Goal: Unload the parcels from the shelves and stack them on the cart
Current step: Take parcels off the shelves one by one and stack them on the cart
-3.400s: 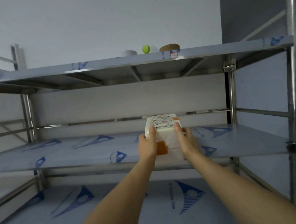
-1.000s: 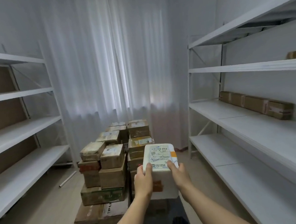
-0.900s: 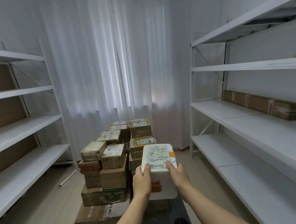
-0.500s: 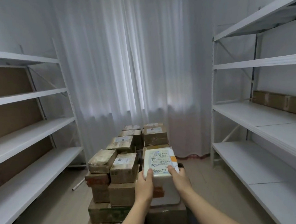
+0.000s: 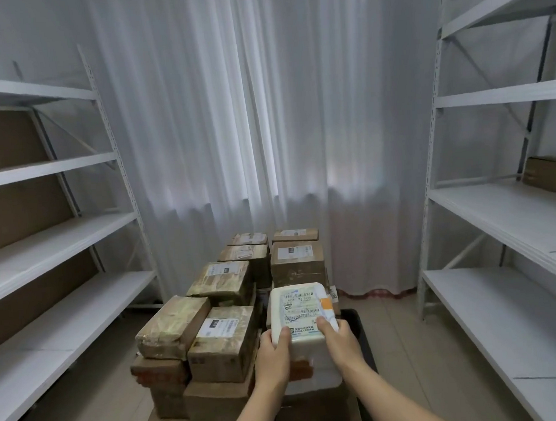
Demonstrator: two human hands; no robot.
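White foam parcel box [image 5: 300, 309], rounded corners, printed shipping label plus orange tape on its top face; held upright over the right side of the cart's stack, one hand at each near corner. Brown taped cardboard parcels [image 5: 224, 342] stacked several layers deep on the black cart [image 5: 362, 338], labels up, filling its left and far parts. One brown cardboard parcel [image 5: 549, 174] remains on the right shelf [image 5: 498, 216], at its back edge.

The white parcel [image 5: 301, 313], lifted off the steel shelf seconds ago, now sits low over the cart's right side beside the stack [image 5: 226, 337], and the person has stepped closer.
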